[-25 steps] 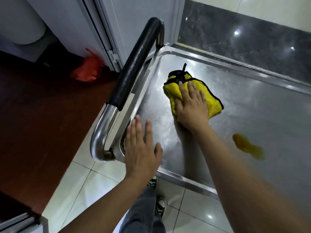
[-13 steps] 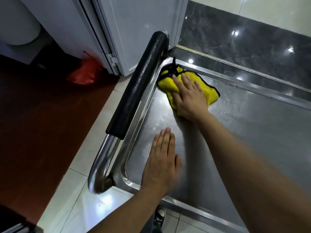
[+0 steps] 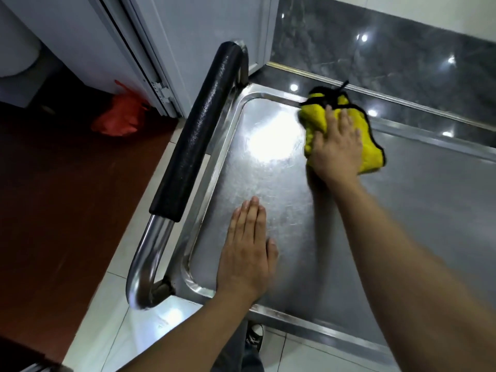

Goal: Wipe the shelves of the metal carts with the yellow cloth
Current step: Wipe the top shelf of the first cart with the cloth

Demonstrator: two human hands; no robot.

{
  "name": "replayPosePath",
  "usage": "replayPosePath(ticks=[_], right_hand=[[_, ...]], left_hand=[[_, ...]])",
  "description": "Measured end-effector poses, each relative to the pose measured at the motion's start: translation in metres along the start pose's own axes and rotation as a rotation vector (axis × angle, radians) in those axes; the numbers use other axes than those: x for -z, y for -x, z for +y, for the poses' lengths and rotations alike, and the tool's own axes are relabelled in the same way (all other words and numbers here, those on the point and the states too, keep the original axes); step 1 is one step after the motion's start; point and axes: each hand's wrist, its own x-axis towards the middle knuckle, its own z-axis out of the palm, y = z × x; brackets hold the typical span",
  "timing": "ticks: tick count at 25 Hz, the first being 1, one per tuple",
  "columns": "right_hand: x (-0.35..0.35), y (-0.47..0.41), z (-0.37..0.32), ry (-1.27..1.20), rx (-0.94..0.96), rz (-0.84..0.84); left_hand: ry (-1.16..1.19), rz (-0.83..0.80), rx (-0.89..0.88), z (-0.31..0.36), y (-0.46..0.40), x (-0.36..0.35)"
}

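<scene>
Yellow cloth (image 3: 316,118) under right hand (image 3: 336,151) near shelf (image 3: 429,210) far rim, fingers (image 3: 345,120) straight, pressing flat. Left hand (image 3: 245,253) flat on shelf, fingers straight, holding nothing.

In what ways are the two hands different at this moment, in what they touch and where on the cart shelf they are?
The right hand presses on the yellow cloth, while the left hand lies on bare metal with no cloth. The right hand is at the shelf's far edge; the left hand is at the near corner, by the cart handle. Both lie palm down with fairly straight fingers.
</scene>
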Motion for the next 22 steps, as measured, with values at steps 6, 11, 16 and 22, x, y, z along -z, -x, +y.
replayPosePath(ticks=[6,11,16,22], right_hand=[[0.003,0.033,0.003,0.038,0.126,-0.054],[0.001,0.081,-0.006,-0.01,0.209,-0.119],[0.008,0.181,0.002,-0.014,0.219,-0.103],[0.012,0.27,0.025,-0.007,0.287,-0.172]], left_hand=[[0.009,0.018,-0.004,0.006,-0.001,0.002],[0.085,0.035,-0.04,0.004,-0.002,0.008],[0.211,0.041,-0.081,-0.001,-0.001,0.009],[0.513,0.044,0.023,0.001,-0.001,0.017]])
